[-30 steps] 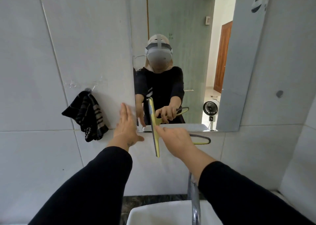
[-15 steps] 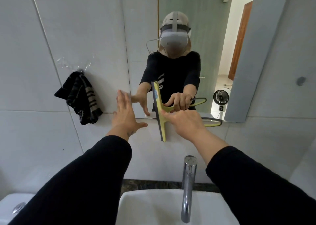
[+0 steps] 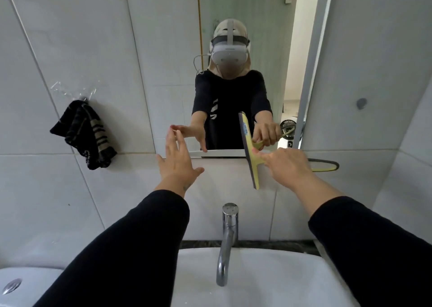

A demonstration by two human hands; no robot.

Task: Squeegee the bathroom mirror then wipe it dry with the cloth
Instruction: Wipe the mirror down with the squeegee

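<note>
My right hand point(image 3: 286, 166) grips a yellow-green squeegee point(image 3: 251, 157) by its handle. Its dark blade stands nearly upright across the mirror's bottom edge, the upper half on the glass, the lower half over the tile. The mirror point(image 3: 177, 73) hangs on the white tiled wall and reflects a person with a headset. My left hand point(image 3: 178, 160) is held out flat with fingers spread at the mirror's lower left corner, holding nothing. A black and beige striped cloth point(image 3: 85, 132) hangs from a wall hook to the left of the mirror.
A chrome tap point(image 3: 228, 241) rises over a white basin point(image 3: 257, 281) directly below my arms. A toilet cistern lid point(image 3: 21, 281) with a flush button sits at the lower left. A small dark mark point(image 3: 361, 103) is on the tile to the right of the mirror.
The squeegee and my right hand have slid to the right along the mirror's lower edge. My left hand stays open near the lower left corner. The view has tilted down, showing more tap and basin.
</note>
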